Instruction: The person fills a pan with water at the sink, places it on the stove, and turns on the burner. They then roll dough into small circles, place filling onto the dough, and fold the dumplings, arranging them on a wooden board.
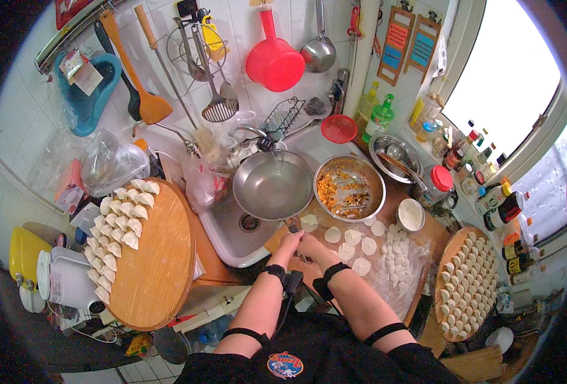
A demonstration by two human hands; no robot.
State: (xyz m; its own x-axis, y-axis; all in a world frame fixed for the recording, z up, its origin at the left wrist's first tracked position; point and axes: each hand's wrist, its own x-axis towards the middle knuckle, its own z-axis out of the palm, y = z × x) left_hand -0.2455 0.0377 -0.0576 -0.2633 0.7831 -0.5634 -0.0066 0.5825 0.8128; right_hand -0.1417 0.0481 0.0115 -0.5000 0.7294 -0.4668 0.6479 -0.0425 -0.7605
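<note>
A metal wok [273, 186] with water in it is held over the sink [226, 247], below the faucet [250, 128]. Both my hands meet at its handle: my left hand [288, 242] and my right hand [309, 244] close around it. Right of the wok stands a steel bowl [383, 192] with orange and dark filling. Round dough wrappers [332, 234] and small dough pieces [394, 257] lie on the floured board. A small bowl of flour [411, 215] sits beside them.
Folded dumplings [130, 240] line a round wooden board [156, 269] on the left; many more cover another round board [468, 283] at far right. A steel basin [394, 153] with chopsticks, a red-lidded jar [440, 178] and bottles stand along the right side.
</note>
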